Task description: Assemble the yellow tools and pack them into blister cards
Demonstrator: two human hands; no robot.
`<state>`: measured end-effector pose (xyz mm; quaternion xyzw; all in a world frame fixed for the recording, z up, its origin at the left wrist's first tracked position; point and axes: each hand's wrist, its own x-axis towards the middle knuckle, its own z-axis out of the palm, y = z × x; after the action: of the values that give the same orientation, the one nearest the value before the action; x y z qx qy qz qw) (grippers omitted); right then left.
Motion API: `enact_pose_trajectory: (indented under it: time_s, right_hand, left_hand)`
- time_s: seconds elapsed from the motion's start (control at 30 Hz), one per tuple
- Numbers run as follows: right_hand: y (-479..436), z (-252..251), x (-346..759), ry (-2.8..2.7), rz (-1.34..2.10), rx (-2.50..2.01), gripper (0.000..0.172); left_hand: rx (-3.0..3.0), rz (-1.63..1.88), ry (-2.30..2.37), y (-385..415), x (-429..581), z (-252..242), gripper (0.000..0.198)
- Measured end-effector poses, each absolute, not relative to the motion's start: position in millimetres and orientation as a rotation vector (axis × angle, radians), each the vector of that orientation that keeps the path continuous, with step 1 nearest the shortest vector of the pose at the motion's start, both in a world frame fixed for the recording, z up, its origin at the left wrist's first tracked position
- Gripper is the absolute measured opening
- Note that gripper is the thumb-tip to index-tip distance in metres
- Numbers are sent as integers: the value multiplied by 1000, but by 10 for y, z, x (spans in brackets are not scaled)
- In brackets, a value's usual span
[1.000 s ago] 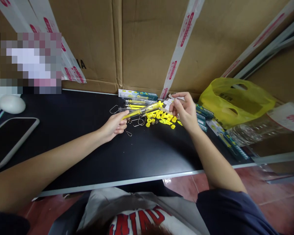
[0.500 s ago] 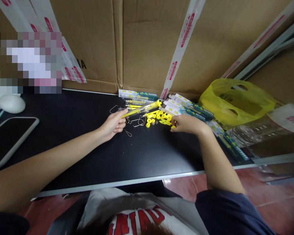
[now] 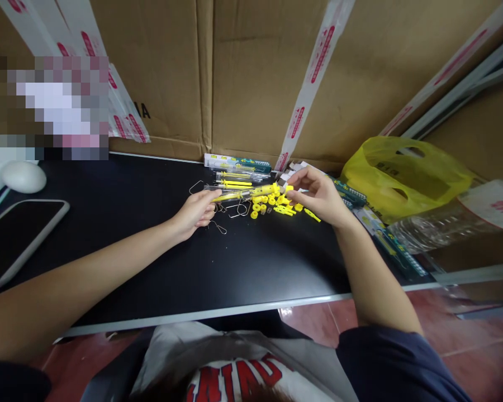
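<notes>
In my left hand (image 3: 198, 211) is a slim clear tube with yellow parts (image 3: 247, 194), gripped at its near end and pointing right above the table. My right hand (image 3: 316, 195) is at the tube's far end, thumb and forefinger pinched on a small yellow plastic piece (image 3: 289, 189). Whether that piece touches the tube I cannot tell. Beneath and between the hands lie several loose yellow rings (image 3: 255, 214) and thin yellow sticks (image 3: 285, 210). Bent metal wire hooks (image 3: 238, 211) lie beside my left hand. More clear and yellow tubes (image 3: 235, 183) rest behind.
Green and white printed boxes (image 3: 251, 164) lie along the back, with more (image 3: 396, 251) at the right. A yellow plastic bag (image 3: 402, 184) and a clear plastic bottle (image 3: 427, 226) stand right. A phone (image 3: 20, 240) is on the black table (image 3: 218, 279) at left; cardboard (image 3: 251, 84) rises behind.
My right hand has risen from the loose yellow parts to the tube's far end, with a small yellow piece in its fingertips. The tube has tipped nearer level.
</notes>
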<state>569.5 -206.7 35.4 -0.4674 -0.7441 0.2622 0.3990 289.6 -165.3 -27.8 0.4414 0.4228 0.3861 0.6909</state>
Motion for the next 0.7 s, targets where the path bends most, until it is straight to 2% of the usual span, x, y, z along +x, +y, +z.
enact_pose_trajectory:
  time_s: [0.7]
  right_hand:
    - [-2102, 348, 5607, -1925, 716, -1186, 24]
  left_hand:
    - [1038, 852, 950, -1684, 2927, -250, 35]
